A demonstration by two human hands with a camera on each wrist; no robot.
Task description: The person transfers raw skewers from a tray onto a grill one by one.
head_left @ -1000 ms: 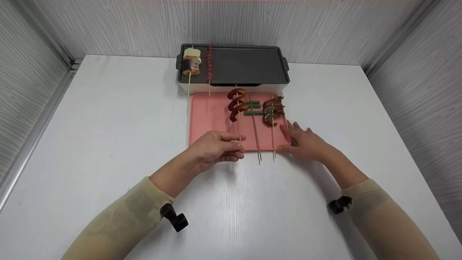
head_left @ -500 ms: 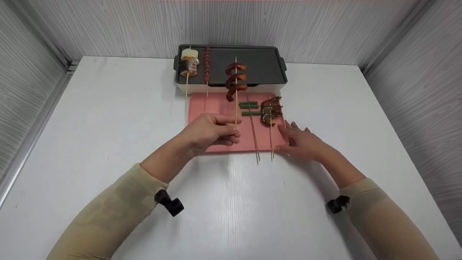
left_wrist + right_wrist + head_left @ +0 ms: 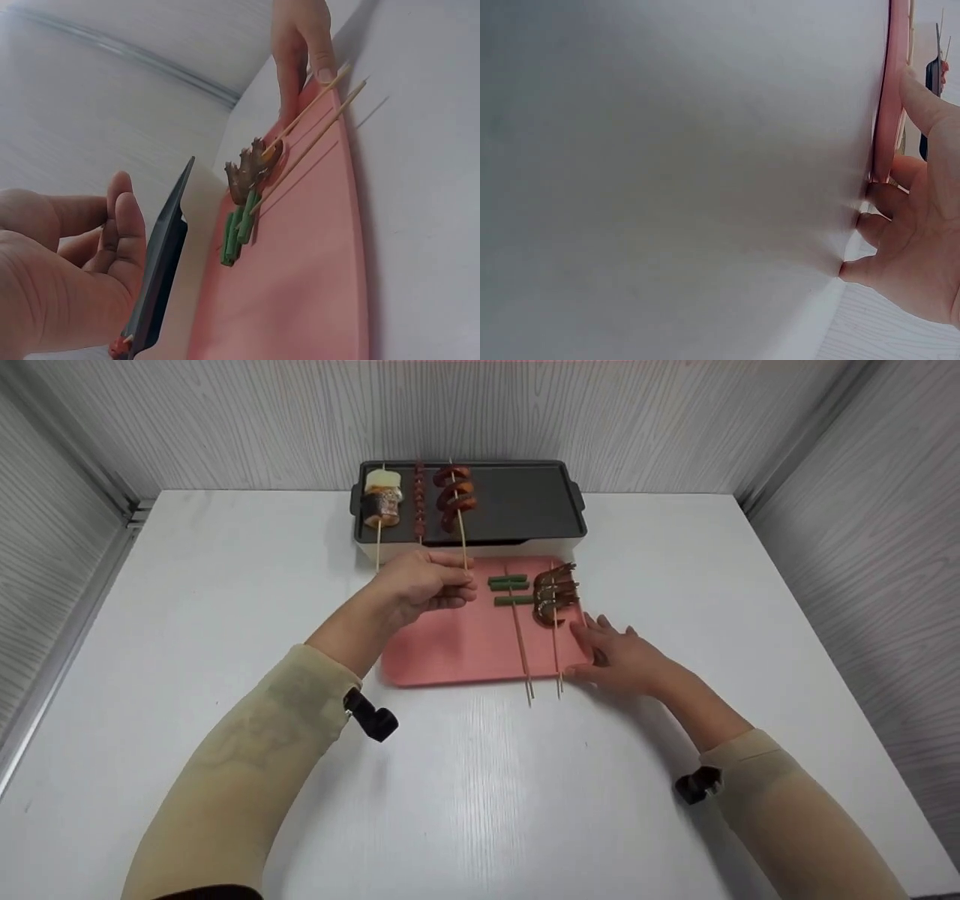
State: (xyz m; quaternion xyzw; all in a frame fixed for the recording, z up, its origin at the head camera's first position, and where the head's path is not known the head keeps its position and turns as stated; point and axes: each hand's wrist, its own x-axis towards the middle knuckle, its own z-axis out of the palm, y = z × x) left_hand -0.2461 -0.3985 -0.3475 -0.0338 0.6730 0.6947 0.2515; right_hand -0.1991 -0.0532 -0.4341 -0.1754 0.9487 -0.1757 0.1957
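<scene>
A white worktop [image 3: 480, 802] meets a pale back wall [image 3: 465, 409] with grey, wood-like grain. The left wall [image 3: 37, 562] and right wall [image 3: 855, 532] bear similar grain. Metal strips [image 3: 71, 441] line both rear corners. Light leaves a soft sheen on the worktop's middle.

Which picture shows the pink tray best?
The head view: it looks down on the pink tray, mostly uncovered and wholly within the frame. The left wrist view shows it slantwise, cut off at the bottom; the right wrist view shows just a strip of its edge.
</scene>
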